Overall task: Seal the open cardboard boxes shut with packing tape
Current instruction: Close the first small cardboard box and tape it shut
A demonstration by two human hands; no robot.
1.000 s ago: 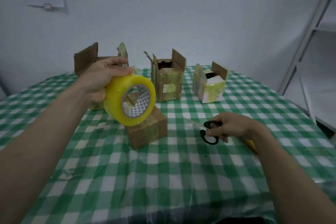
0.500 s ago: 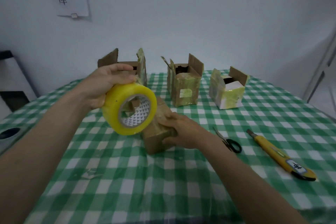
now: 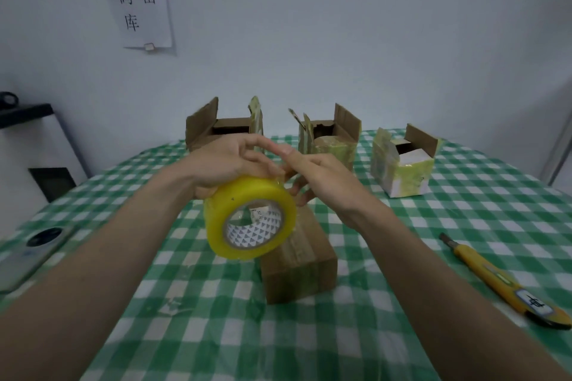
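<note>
Yellow packing tape roll (image 3: 249, 219) hangs in the left hand (image 3: 227, 164), whose fingers curl over its top edge and grip it, core facing the viewer. Beside those fingers, the right hand (image 3: 318, 178) pinches at the roll's upper rim with thumb and fingertips, apparently picking for the loose tape end; whether it has caught the end cannot be told. Just below both sets of fingers sits a closed cardboard box (image 3: 298, 260) on a green checked tablecloth (image 3: 371, 334). Beyond the fingers stand three open boxes (image 3: 402, 168), flaps up. Well to the right of the right hand lies a yellow utility knife (image 3: 498, 280). Doing this well likely means holding the roll steady and peeling the end evenly across its width to avoid splitting.
</note>
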